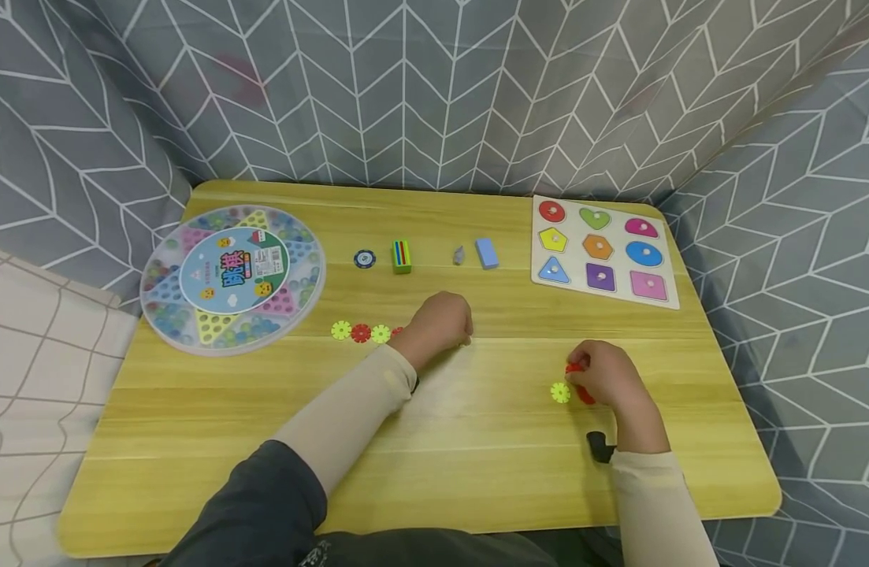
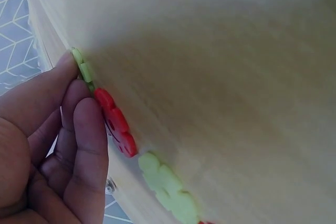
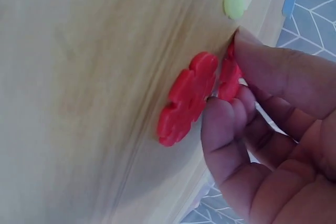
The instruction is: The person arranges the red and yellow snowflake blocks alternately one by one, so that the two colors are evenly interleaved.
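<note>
My left hand (image 1: 437,327) is at the right end of a row of flower-shaped discs. Its thumb and fingers pinch a yellow-green flower-shaped disc (image 2: 84,67) held on edge. Beside the fingertips lies a red disc (image 2: 115,121), followed by another yellow-green disc (image 2: 168,188). The head view shows the row's left end, with a yellow-green disc (image 1: 341,330) and a red one (image 1: 361,333); my wrist covers the rest. My right hand (image 1: 607,374) pinches a red flower-shaped disc (image 3: 228,77). Close by on the table are a second red disc (image 3: 189,98) and a yellow-green disc (image 1: 560,392).
A round Chinese checkers box (image 1: 306,315) lies at the left of the table. Along the back are a poker chip (image 1: 365,259), a green block with coloured stripes (image 1: 402,257), a small grey piece (image 1: 458,255), a blue block (image 1: 487,253) and a shape puzzle board (image 1: 569,276).
</note>
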Motion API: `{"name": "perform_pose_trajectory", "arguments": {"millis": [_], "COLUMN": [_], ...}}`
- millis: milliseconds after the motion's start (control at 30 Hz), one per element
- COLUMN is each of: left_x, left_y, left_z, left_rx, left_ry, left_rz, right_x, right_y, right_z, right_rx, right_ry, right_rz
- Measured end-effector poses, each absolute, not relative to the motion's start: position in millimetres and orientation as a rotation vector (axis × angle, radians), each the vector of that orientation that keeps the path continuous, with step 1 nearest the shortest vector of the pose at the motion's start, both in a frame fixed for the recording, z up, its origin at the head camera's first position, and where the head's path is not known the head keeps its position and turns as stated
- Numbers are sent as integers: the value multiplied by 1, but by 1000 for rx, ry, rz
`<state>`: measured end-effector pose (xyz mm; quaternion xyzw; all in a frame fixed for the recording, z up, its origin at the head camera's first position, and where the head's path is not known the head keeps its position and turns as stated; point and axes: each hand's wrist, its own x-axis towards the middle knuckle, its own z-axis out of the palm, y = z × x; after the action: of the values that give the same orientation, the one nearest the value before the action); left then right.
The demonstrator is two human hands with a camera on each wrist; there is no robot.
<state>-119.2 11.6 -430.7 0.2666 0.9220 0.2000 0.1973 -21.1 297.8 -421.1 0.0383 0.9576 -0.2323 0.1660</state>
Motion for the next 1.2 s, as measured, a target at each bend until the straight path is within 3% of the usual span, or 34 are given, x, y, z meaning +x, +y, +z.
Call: {"name": "perform_pose_trajectory", "arguments": {"millis": [400,700,1200], "left_x": [-120,-121,-122], "left_y": [12,12,11], "left_z": [-431,-432,-432], "left_rx": [755,746,759], "left_ry": [2585,2585,2594], "left_rz": [552,559,597], "right_x": [-40,-74,-89], "right_y": [292,249,193], "right_z": [-410,-408,-435], "right_rx": [186,176,70], "right_ry": [2779,2593,2649], "right_rz": [-940,-1278,-1076]}}
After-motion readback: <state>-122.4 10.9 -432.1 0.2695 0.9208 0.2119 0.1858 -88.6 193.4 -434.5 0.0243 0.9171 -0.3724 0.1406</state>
